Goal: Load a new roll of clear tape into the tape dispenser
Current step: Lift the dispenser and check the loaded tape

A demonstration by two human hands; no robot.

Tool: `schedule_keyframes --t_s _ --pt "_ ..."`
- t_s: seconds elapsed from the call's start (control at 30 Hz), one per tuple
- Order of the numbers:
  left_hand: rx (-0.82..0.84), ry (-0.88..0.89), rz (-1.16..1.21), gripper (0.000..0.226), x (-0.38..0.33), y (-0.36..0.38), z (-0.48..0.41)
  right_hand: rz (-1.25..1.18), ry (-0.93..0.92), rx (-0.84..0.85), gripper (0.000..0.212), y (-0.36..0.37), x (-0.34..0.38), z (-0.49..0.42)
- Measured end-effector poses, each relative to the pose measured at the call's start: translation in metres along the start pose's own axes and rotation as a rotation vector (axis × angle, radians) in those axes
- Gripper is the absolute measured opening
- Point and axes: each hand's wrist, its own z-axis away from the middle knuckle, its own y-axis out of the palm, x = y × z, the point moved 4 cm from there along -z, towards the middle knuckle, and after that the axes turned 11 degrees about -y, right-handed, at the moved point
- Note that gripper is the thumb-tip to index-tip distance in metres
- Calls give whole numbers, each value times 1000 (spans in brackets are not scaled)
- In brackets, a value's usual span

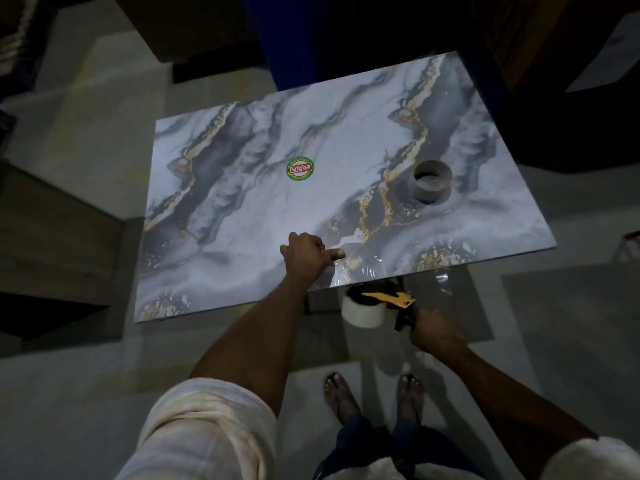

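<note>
A black and yellow tape dispenser (391, 299) hangs just off the near edge of the marble-patterned table (242, 209), with a clear tape roll (363, 312) mounted on it. My right hand (434, 329) grips its handle. A strip of clear tape (360, 268) runs from the dispenser onto the table's near edge. My left hand (306, 256) presses the strip's end on the tabletop, thumb stretched along it. An empty cardboard tape core (430, 181) stands upright at the right side of the table.
A round red and green sticker (300, 168) sits mid-table. A blue barrel (311, 39) stands behind the table. A low wooden bench (52, 233) is at the left. My feet (374, 398) are on the grey floor close to the table.
</note>
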Motion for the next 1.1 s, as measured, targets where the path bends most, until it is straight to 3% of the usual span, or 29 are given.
schedule_keyframes --t_s 0.17,0.43,0.57,0.77,0.9,1.0,1.1 --pt "-3 -17 -4 54 -6 3 13 136 -93 2 33 -8 4 52" --pt "87 -72 249 38 18 -20 36 131 -115 -87 22 -49 -41 144" --pt "171 -53 232 32 14 -33 63 177 -188 -307 21 -99 -37 164" --pt "164 -36 285 27 -6 -56 89 136 -358 -695 29 -167 -4 153" --pt "200 0 541 37 -35 -89 102 152 -441 -818 30 -201 21 140" --pt "223 20 837 54 -62 -124 112 176 -480 -934 34 -224 35 138" --pt "240 108 965 72 -80 -152 118 232 -554 -1079 34 -247 47 145"
